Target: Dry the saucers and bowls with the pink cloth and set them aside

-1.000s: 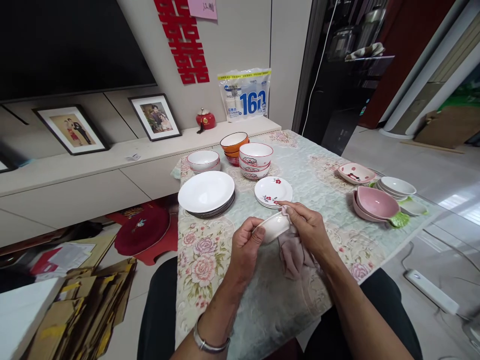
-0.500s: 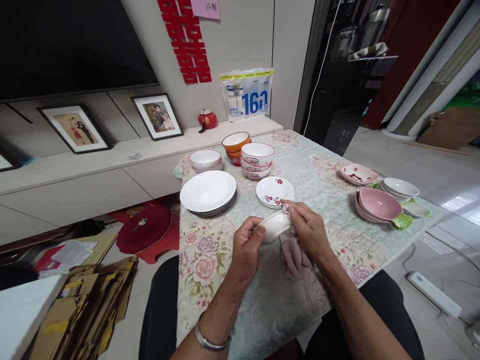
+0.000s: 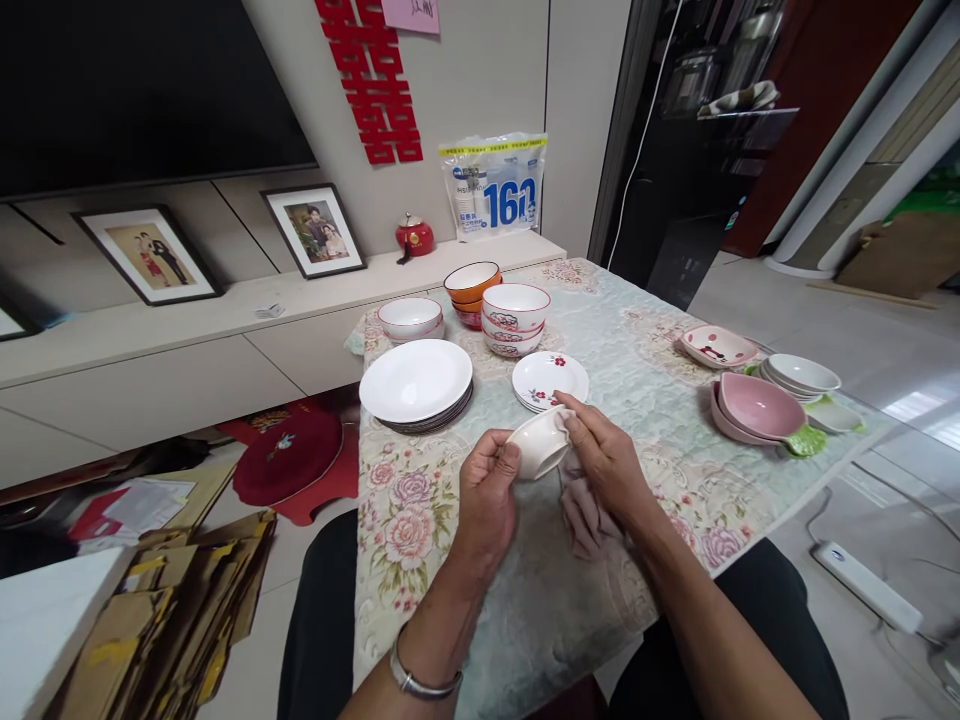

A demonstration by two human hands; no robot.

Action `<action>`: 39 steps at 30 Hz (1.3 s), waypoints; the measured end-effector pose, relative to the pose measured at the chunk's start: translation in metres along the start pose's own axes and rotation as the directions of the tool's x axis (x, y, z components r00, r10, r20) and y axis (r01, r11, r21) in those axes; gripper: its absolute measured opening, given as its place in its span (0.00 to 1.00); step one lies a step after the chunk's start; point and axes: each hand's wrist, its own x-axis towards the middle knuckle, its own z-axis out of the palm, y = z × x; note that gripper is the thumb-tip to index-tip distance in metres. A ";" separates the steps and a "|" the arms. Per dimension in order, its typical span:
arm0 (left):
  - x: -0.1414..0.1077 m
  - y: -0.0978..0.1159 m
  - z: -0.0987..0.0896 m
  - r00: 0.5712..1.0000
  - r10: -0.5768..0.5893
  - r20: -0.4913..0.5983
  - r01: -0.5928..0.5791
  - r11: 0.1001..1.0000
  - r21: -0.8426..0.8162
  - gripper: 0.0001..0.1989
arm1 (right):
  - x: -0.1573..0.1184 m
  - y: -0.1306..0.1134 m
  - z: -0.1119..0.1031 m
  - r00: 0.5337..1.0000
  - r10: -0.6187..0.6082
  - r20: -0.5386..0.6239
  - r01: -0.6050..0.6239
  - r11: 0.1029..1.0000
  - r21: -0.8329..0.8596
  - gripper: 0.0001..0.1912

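Observation:
A small white dish is held tilted above the near part of the table. My left hand is closed on its left edge, thumb on the near side. At the opposite rim, my right hand pinches a pinkish-grey cloth against the dish, and the rest of the cloth hangs down to the tabletop. Just beyond the hands sits a short stack of flower-patterned plates. Left of that stands a stack of larger white plates.
White bowls with red rims, orange bowls and another white bowl pair stand at the back of the floral tablecloth. Pink bowls, small white bowls and a pink spotted dish sit at the right.
The small dish has turned and tipped between my hands, showing more of its rounded side. My right hand with the cloth has shifted slightly left along the rim.

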 end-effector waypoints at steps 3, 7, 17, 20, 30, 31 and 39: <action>0.002 0.002 0.002 1.000 -0.024 -0.020 0.023 0.998 -0.064 0.15 | 0.001 0.003 -0.002 0.997 0.075 0.018 -0.077 0.990 0.115 0.22; 0.001 0.000 -0.004 1.000 -0.014 0.006 0.013 0.999 0.050 0.12 | -0.002 -0.006 0.002 0.998 -0.030 0.056 0.028 0.999 0.030 0.22; 0.001 -0.002 -0.008 0.994 -0.057 0.095 0.052 0.997 0.053 0.12 | 0.007 -0.001 -0.029 0.929 0.173 0.328 -0.259 0.936 0.238 0.30; 0.002 0.001 -0.003 0.995 -0.091 0.051 0.095 0.993 -0.076 0.14 | 0.007 -0.002 -0.035 0.892 0.251 0.375 -0.396 0.835 0.383 0.27; 0.001 0.005 -0.006 0.974 -0.188 0.127 0.179 0.980 0.084 0.13 | 0.003 -0.001 -0.029 0.867 0.347 0.357 -0.487 0.742 0.461 0.18; 0.001 0.004 -0.007 0.969 -0.200 0.144 0.183 0.976 0.120 0.14 | 0.003 -0.002 -0.028 0.880 0.329 0.343 -0.459 0.776 0.433 0.18; -0.003 0.007 -0.011 0.975 -0.118 0.190 0.033 0.915 0.403 0.13 | 0.001 -0.023 -0.023 0.966 0.050 0.254 -0.068 0.996 0.063 0.13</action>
